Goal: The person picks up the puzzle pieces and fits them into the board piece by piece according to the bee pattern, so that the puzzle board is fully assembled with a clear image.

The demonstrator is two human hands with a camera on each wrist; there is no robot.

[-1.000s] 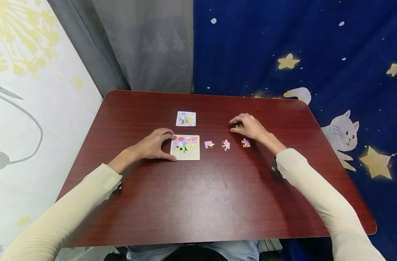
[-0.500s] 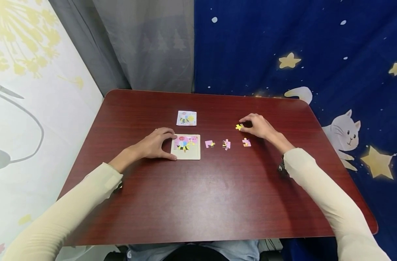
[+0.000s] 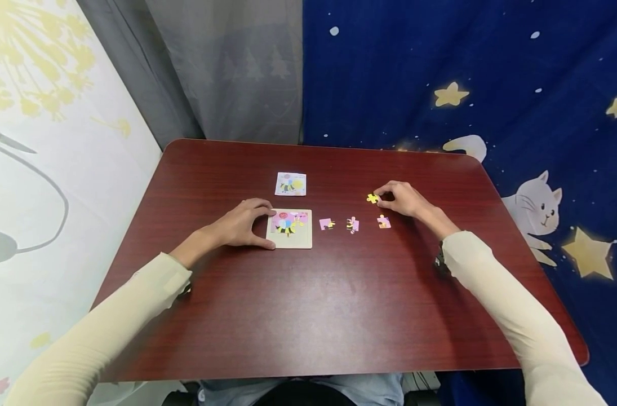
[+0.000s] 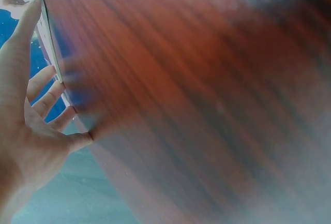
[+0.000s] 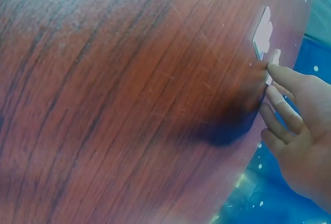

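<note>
I am facing a grey fabric curtain (image 3: pixel 237 73) and a dark-blue, star-printed cloth (image 3: pixel 379 73); a white, yellow-patterned backdrop (image 3: pixel 49 186) is flanking my left; the reddish-brown, round-cornered, wood-grained surface (image 3: pixel 308 316) is gleaming.

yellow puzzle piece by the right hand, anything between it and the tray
Nothing visible separates the right hand from the yellow puzzle piece: they touch. Toward the tray, the row's left piece and middle piece lie on the table, just below the straight path in the head view; lifting should probably clear them.
</note>
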